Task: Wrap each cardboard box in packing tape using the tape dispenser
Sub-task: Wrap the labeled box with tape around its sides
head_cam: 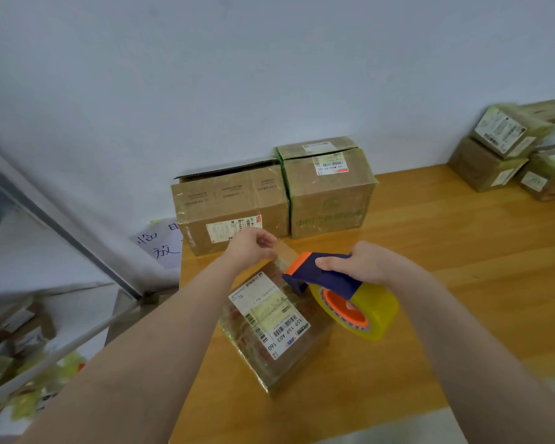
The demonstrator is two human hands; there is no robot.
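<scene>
Head cam: my right hand (364, 264) grips the handle of the tape dispenser (326, 278), which sits just above the far right edge of the small labelled box (279, 334) on the wooden table (446, 257). My left hand (249, 248) pinches the clear tape end (285, 251) stretched from the dispenser, over the box's far corner.

Your tape dispenser (321, 277) is navy with an orange nose and orange hub. Its tape (380, 310) is translucent yellow. Your cardboard box (302, 357) is brown; its label (269, 315) is white with black barcodes and a pale yellow-green patch. The table (446, 251) is orange-brown wood grain. The rear box (330, 200) is brown with green print. The paper (161, 246) is white with dark blue handwriting.
</scene>
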